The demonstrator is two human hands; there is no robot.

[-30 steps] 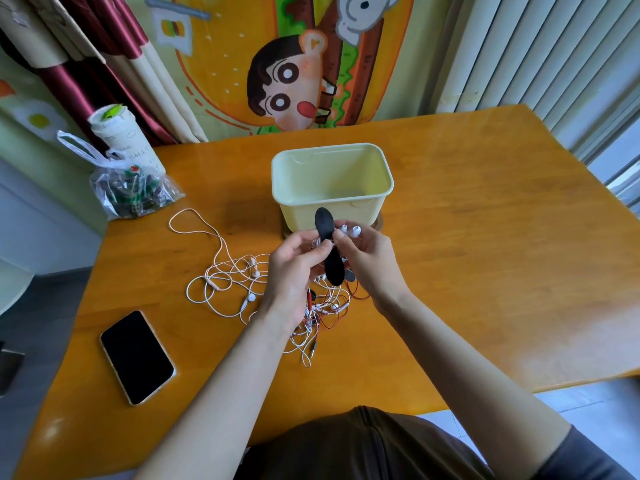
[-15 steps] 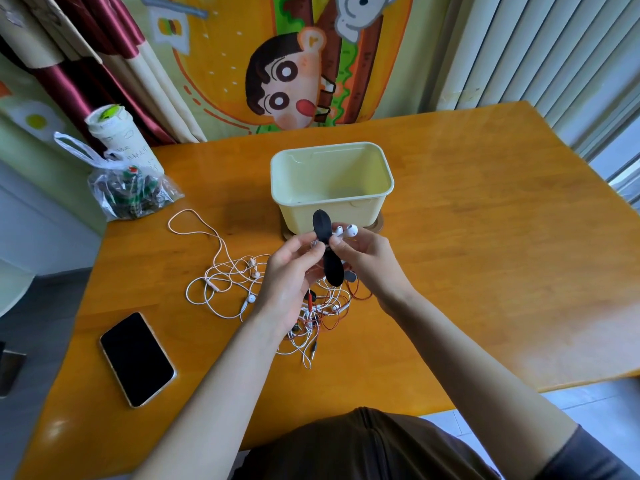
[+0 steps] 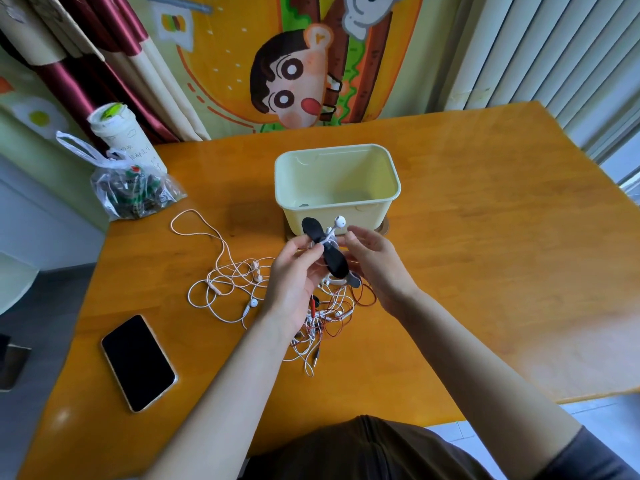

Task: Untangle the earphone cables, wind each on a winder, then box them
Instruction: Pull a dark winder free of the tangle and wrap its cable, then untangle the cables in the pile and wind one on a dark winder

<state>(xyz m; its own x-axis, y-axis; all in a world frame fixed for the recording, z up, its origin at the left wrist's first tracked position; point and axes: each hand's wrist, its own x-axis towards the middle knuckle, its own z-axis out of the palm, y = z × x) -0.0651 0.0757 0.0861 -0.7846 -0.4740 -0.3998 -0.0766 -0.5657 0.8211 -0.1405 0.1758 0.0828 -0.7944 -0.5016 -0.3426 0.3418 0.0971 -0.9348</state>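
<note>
My left hand grips a black flat winder held above the table, just in front of the pale yellow box. A white earphone cable is wrapped round the winder's middle, and a white earbud sticks up beside it. My right hand is at the winder's right side, fingers curled round the cable there. Under my hands lies a tangle of white and red earphone cables. A pinkish-white cable spreads out to the left.
A black phone lies face up at the front left. A clear plastic bag and a white cup stand at the back left corner. The wooden table stretches right of the box.
The winder has tilted so its top leans left. The white earbud now stands up higher beside it, and both hands have shifted slightly on it.
</note>
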